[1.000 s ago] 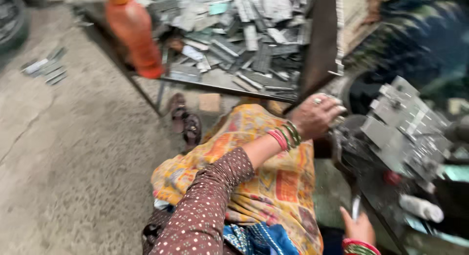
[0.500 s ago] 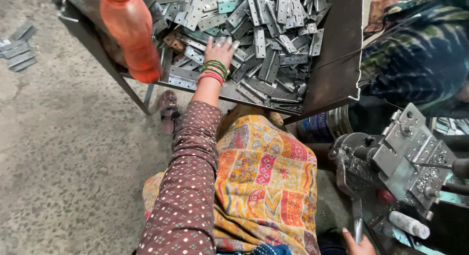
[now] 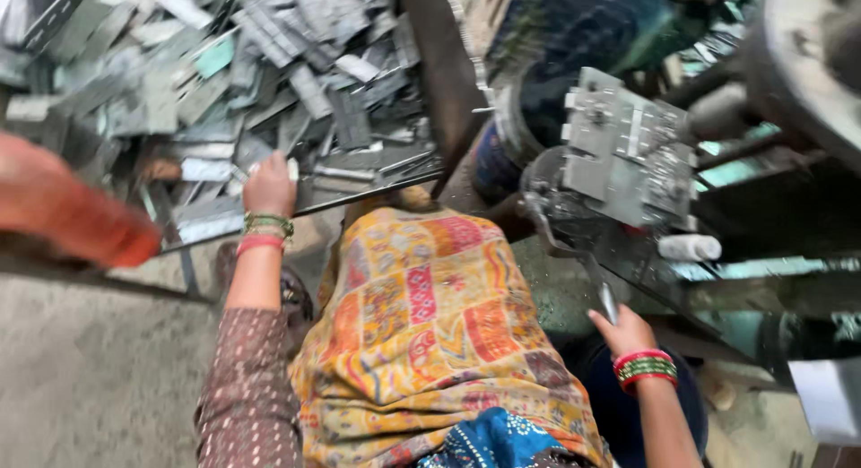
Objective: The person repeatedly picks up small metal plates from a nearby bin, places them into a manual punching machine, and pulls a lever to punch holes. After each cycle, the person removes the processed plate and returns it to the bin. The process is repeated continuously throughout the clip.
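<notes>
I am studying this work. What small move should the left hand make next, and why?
Probably close the left hand on one metal piece and lift it. It rests on the heap in the tray, while the right hand holds the press lever.

Grey concrete floor under a dark metal table.

Grey metal strips, orange bottle (patchwork yellow cloth).

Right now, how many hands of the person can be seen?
2. The left hand reaches into the tray of flat metal pieces. The right hand is low by the press machine, touching a thin metal lever.
</notes>
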